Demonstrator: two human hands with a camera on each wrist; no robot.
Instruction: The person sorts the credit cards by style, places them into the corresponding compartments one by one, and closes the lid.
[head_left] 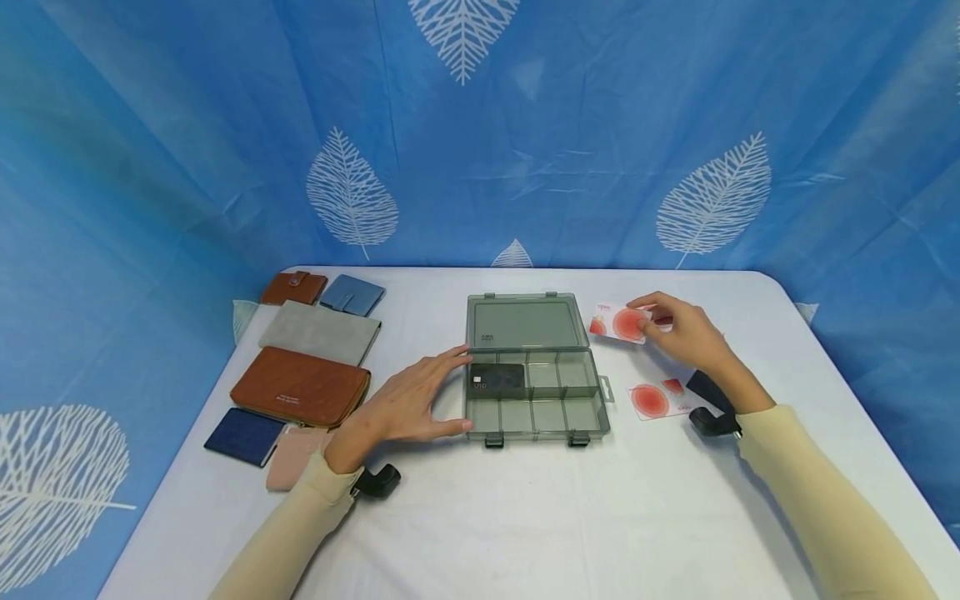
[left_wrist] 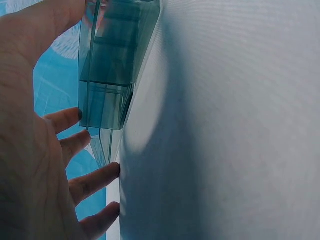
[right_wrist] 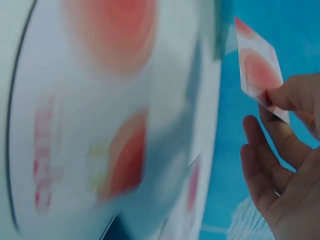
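A see-through grey-green compartment box (head_left: 536, 415) lies with its lid (head_left: 527, 321) folded back. One black card (head_left: 497, 377) marked VIP rests in its upper left compartments. At the box's left side is my left hand (head_left: 415, 400), thumb and fingers spread, fingertips at its edge; the left wrist view shows the fingers stretched along the box wall. Between thumb and forefinger my right hand (head_left: 684, 335) pinches a white card with red circles (head_left: 618, 323), above the table right of the lid. The hand covers one end of that card.
A similar red-and-white card (head_left: 652, 400) lies right of the box, near a dark flat piece (head_left: 708, 390) partly hidden by my right wrist. On the left are a brown wallet (head_left: 300, 386), a grey wallet (head_left: 322, 332), a blue wallet (head_left: 352, 295) and several other small cases.
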